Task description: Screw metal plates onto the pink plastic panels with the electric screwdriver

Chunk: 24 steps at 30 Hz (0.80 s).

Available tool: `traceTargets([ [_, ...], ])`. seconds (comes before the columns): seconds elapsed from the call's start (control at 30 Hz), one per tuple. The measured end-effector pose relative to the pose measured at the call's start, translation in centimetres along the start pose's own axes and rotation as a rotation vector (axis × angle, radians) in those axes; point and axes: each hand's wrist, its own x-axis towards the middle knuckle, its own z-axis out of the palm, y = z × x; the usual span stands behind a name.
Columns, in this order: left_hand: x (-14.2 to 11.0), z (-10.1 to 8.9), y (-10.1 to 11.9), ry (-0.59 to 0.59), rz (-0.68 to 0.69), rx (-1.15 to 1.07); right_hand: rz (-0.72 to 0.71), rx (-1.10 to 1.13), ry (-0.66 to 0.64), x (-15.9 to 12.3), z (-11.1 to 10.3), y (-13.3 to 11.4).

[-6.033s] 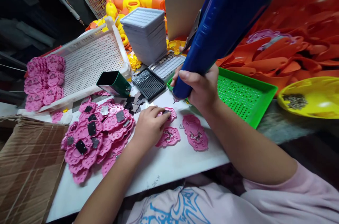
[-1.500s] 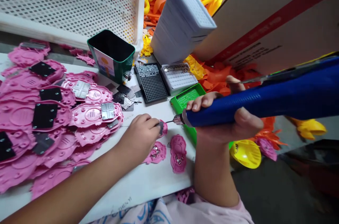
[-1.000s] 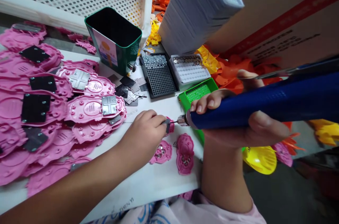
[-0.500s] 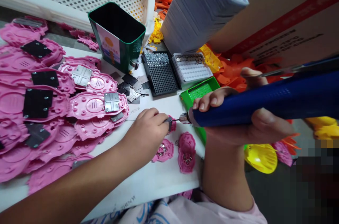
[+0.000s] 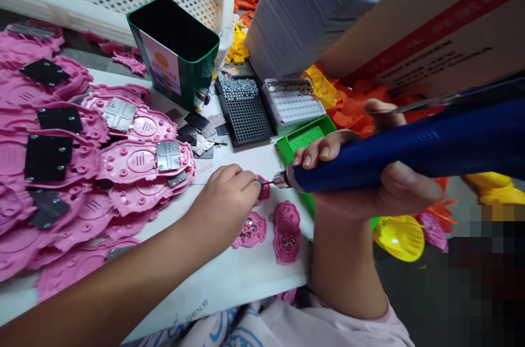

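Observation:
My left hand [image 5: 223,207] is closed on a pink plastic part [image 5: 266,191] with a dark plate on it, mostly hidden behind the fingers. My right hand [image 5: 356,203] grips a blue electric screwdriver [image 5: 402,155], held nearly level, its bit pointing left. The bit's tip meets the dark plate beside my left fingertips; any screw there is too small to make out. Just below lie two pink plastic pieces, a smaller one [image 5: 251,230] and a longer one [image 5: 286,232], both with small shiny metal bits inside.
Pink casings [image 5: 135,161] with metal plates are heaped at left. Behind my hands are loose plates [image 5: 200,136], a black screw tray [image 5: 250,122], a white tray [image 5: 293,103], a green tray [image 5: 305,136] and a green bin [image 5: 176,57]. A carton [image 5: 443,24] stands at right.
The whole scene has slid slightly left and up in the picture. Both hands keep their grips, and the bit stays at the dark plate.

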Motion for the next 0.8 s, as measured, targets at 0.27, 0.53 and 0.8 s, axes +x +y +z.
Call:
traceTargets([
  [0.27,0.0,0.1,-0.1,-0.001,0.015,0.024,-0.016,0.004,-0.056,-0.1,-0.3,-0.2],
  [0.53,0.0,-0.2,0.1,0.015,0.042,0.045,0.0,-0.002,-0.153,-0.3,-1.0,-0.2],
  [0.8,0.1,-0.4,0.3,0.009,0.021,0.029,-0.022,0.056,-0.266,-1.4,-1.9,0.0],
])
